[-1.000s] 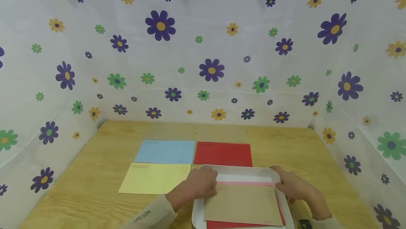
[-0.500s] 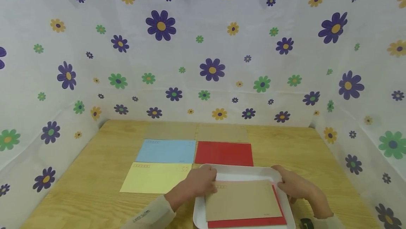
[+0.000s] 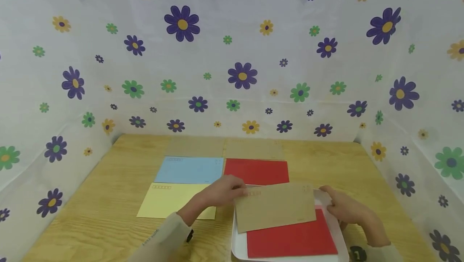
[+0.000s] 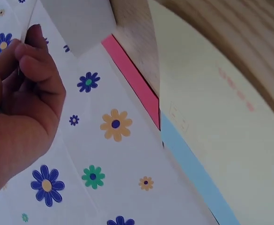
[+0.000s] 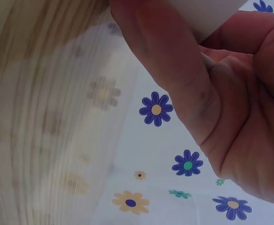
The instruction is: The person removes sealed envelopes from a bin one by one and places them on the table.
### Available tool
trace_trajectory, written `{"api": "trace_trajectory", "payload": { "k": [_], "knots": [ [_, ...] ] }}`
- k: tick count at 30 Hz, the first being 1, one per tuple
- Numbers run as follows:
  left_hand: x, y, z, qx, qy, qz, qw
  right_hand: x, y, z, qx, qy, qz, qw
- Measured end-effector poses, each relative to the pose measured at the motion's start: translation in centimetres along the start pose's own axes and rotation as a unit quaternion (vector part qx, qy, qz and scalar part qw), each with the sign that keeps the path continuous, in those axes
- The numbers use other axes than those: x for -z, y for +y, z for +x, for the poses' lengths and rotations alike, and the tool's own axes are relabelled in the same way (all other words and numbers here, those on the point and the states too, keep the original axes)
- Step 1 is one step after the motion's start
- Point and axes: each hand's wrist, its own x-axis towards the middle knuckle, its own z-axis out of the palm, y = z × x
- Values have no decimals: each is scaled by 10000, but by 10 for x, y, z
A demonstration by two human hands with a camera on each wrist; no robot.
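Observation:
My left hand [image 3: 225,190] pinches a brown envelope [image 3: 277,207] by its upper left corner. The envelope hangs tilted over a white tray [image 3: 239,246]. In the left wrist view, the thumb and fingers of the left hand [image 4: 29,89] close on a thin paper edge. Inside the tray lies a red envelope [image 3: 293,241], with a sliver of a pink envelope [image 3: 318,206] showing at its top. My right hand [image 3: 346,207] grips the tray's right rim near the far corner. The right wrist view has the thumb against the white tray wall [image 5: 211,16].
Left of the tray lies a yellow envelope [image 3: 170,201], partly behind the left arm. Beyond it are a blue envelope [image 3: 190,170] and another red envelope [image 3: 257,171]. Two brown envelopes, left [image 3: 195,146] and right [image 3: 253,149], lie farthest back. Flowered cloth [image 3: 217,52] walls the wooden table.
My left hand has lifted the brown envelope off the stack and moved it up and away from me, baring more of the red envelope. The right hand stays on the tray rim.

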Motion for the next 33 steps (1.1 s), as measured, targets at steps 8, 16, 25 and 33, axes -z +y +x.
{"api": "trace_trajectory", "payload": {
  "k": [8,16,25,33],
  "knots": [
    [22,-9,-5,298,460,-942,9940,15,14,-7,-154,31,222,9996],
    [45,-25,-17,648,1009,-780,9897,28,30,-14,-340,251,-7,9991],
    [52,-44,-25,1041,1220,-357,9864,36,46,-26,-340,562,-470,9967],
    [54,-53,-29,1158,947,-340,9882,51,71,-36,-206,918,-1291,9872]
  ]
}}
